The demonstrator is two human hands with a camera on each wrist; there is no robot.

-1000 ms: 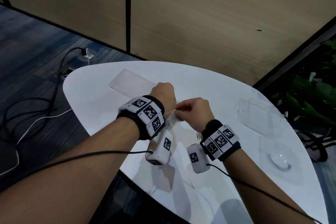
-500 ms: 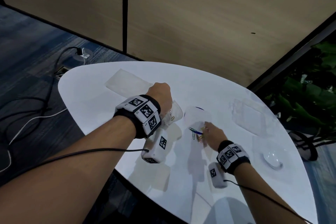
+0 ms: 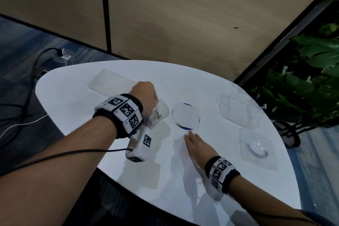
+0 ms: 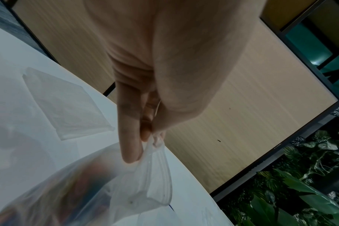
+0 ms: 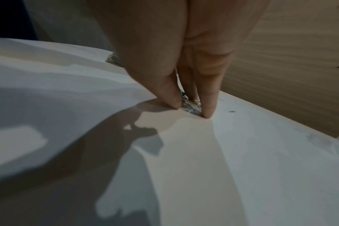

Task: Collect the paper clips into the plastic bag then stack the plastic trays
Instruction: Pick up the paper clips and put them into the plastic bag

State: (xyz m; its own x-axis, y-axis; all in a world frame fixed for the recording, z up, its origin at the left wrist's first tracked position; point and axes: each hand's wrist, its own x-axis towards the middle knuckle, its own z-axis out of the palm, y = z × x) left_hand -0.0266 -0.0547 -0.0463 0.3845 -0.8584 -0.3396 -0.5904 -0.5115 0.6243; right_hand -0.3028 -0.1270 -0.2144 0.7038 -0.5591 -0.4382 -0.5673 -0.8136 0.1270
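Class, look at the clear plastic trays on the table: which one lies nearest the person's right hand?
The round-cornered tray just beyond the right hand, with paper clips at its near edge. The other trays lie farther right.

A white rounded desk (image 3: 77,97) carries a flat clear bag (image 3: 110,83) near its far left edge, clear plastic trays (image 3: 236,110) toward the right edge, and another tray (image 3: 185,115) mid-desk with paper clips (image 3: 180,125) at its near rim.
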